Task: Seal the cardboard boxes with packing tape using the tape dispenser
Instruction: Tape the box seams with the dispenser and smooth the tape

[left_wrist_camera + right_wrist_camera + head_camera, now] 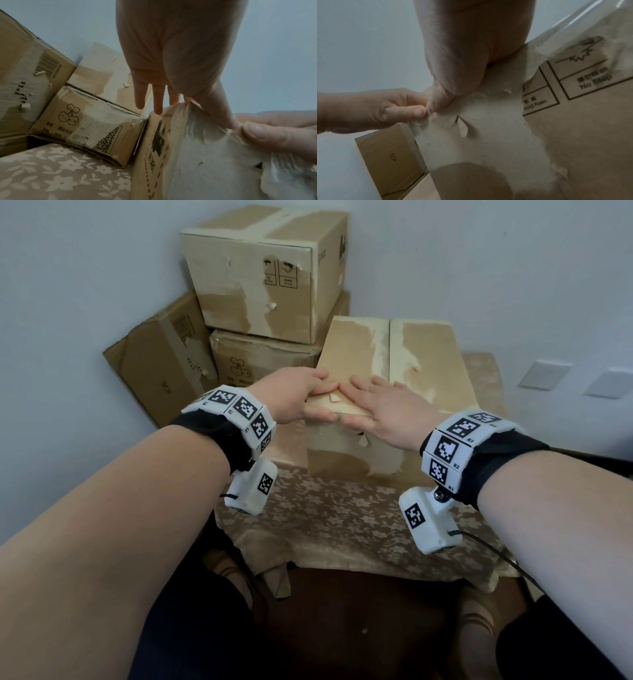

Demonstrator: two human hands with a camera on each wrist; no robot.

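A worn cardboard box (421, 364) stands on the cloth-covered table (342, 518), its two top flaps folded down with a seam running away from me. My left hand (308, 397) grips the box's near left top edge, fingers on the lid and thumb on the front face. My right hand (376, 402) lies flat on the lid beside it, fingers straight, thumb over the front edge. In the left wrist view the left hand (171, 102) meets the box (197, 155) at its corner. The right wrist view has the right hand (453, 81) pressing the box (573, 135). No tape dispenser is in view.
Closed boxes are stacked at the back left: one on top (260, 275), one under it (260, 357), and another leaning against the wall (161, 361). Wall sockets (544, 374) sit to the right. The floral cloth hangs over the table's near edge.
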